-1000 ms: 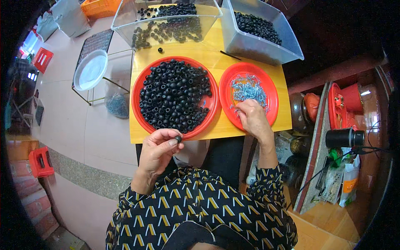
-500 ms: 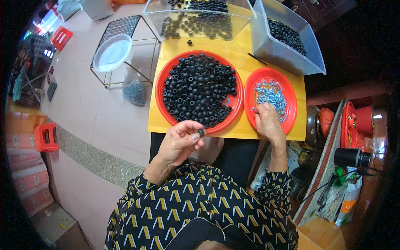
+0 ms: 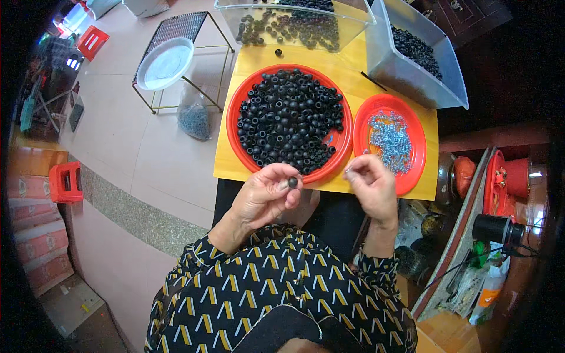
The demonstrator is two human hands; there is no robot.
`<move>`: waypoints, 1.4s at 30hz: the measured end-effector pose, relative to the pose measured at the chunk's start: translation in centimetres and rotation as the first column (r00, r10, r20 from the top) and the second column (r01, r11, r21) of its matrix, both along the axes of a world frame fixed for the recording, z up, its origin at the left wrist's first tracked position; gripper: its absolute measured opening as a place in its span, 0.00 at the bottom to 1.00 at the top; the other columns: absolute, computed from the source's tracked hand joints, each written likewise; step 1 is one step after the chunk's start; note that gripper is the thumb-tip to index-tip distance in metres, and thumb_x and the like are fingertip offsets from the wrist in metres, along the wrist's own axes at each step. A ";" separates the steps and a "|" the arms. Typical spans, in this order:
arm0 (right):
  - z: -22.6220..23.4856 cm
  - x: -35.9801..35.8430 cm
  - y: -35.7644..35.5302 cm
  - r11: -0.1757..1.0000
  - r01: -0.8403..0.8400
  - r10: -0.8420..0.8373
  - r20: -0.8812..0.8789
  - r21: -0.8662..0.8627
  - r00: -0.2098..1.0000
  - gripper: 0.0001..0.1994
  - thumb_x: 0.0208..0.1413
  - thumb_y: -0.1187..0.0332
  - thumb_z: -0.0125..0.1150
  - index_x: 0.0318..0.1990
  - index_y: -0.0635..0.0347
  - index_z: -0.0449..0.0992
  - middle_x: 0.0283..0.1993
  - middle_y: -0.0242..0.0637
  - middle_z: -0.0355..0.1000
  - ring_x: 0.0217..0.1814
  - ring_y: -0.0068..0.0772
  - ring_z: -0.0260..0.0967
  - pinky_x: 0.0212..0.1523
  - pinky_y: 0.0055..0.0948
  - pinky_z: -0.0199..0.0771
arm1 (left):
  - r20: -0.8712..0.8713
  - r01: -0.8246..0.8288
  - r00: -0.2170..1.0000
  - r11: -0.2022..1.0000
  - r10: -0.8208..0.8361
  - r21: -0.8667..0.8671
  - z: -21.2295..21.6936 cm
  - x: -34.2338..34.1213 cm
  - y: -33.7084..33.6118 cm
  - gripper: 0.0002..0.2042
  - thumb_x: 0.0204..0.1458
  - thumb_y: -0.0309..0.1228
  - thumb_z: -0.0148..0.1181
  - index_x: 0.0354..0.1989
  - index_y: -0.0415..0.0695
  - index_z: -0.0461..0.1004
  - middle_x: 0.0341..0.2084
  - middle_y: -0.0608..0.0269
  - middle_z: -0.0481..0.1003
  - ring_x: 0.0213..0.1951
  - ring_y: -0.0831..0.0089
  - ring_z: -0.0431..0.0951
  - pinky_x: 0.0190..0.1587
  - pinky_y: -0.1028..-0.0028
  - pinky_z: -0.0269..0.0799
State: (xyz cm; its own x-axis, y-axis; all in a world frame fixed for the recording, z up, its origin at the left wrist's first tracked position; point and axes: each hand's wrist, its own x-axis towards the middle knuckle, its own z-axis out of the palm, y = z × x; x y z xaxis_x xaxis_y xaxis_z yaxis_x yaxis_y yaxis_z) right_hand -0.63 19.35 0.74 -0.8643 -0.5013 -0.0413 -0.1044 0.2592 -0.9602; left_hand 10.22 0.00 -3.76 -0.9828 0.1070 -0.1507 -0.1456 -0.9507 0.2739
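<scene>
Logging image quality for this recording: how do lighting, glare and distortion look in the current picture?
Head view throughout: black fisheye surround, speckled floor strip curving; deep shadow at upper right, glare spots at far right; black bead in the left hand reads clearly, but anything the right hand pinches is too small to identify.

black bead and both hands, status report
Left hand: pinching black bead. Right hand: pinched near smaller red plate, grip contents unclear. No obstruction seen between hands.
</scene>
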 end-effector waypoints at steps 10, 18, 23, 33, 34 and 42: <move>-0.7 3.6 -4.1 0.945 -0.195 0.192 -0.040 -0.261 0.981 0.06 0.46 0.84 0.54 0.32 0.66 0.67 0.34 0.36 0.67 0.32 0.22 0.66 0.33 0.18 0.67 | -0.020 0.044 0.999 0.999 -0.044 0.008 -0.2 0.4 0.3 0.08 0.49 0.26 0.55 0.37 0.39 0.66 0.30 0.57 0.70 0.26 0.74 0.70 0.29 0.78 0.67; -0.1 5.2 -5.1 0.968 -0.145 0.079 -0.301 -0.205 0.950 0.08 0.41 0.84 0.56 0.30 0.66 0.68 0.30 0.40 0.68 0.31 0.32 0.68 0.34 0.26 0.69 | 0.022 0.053 0.998 0.998 -0.053 0.022 0.1 0.7 0.5 0.10 0.49 0.29 0.55 0.38 0.40 0.67 0.29 0.59 0.70 0.27 0.74 0.70 0.31 0.77 0.67; -0.2 5.1 -5.1 0.981 -0.145 0.063 -0.489 -0.132 0.870 0.08 0.43 0.84 0.57 0.31 0.65 0.68 0.31 0.40 0.69 0.31 0.31 0.67 0.33 0.24 0.68 | 0.041 0.025 0.999 0.996 -0.029 0.087 0.6 0.8 0.7 0.11 0.50 0.28 0.54 0.41 0.40 0.66 0.30 0.59 0.70 0.28 0.73 0.70 0.32 0.77 0.68; -0.2 5.2 -5.0 0.986 -0.118 0.038 -0.542 -0.114 0.840 0.09 0.41 0.85 0.57 0.31 0.65 0.68 0.31 0.41 0.69 0.31 0.34 0.67 0.33 0.26 0.67 | 0.005 0.048 0.999 0.997 -0.047 -0.061 1.4 0.9 0.6 0.10 0.51 0.23 0.51 0.42 0.38 0.66 0.29 0.58 0.70 0.28 0.72 0.72 0.31 0.77 0.70; -0.2 5.1 -5.0 0.987 -0.118 0.038 -0.542 -0.113 0.839 0.09 0.41 0.85 0.57 0.31 0.65 0.68 0.31 0.41 0.69 0.31 0.34 0.67 0.33 0.26 0.67 | -0.026 0.053 0.998 0.996 -0.055 -0.065 1.1 0.9 0.4 0.10 0.51 0.23 0.51 0.42 0.38 0.66 0.29 0.58 0.70 0.28 0.72 0.72 0.30 0.77 0.70; -0.1 5.3 -5.2 0.984 -0.137 0.053 -0.541 -0.115 0.839 0.09 0.40 0.85 0.57 0.31 0.65 0.68 0.30 0.41 0.68 0.31 0.35 0.67 0.33 0.26 0.67 | -0.070 -0.015 0.997 1.000 0.014 -0.018 -0.3 0.5 0.3 0.06 0.48 0.22 0.54 0.35 0.39 0.67 0.32 0.57 0.70 0.28 0.72 0.73 0.30 0.78 0.70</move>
State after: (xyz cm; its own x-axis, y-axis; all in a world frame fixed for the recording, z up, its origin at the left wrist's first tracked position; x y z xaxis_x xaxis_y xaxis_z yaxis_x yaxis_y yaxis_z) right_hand 4.67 14.17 0.62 -0.6785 -0.5462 0.4912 -0.6287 0.0858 -0.7729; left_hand 10.74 0.35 -4.09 -0.9924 0.0904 -0.0835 -0.1116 -0.9473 0.3003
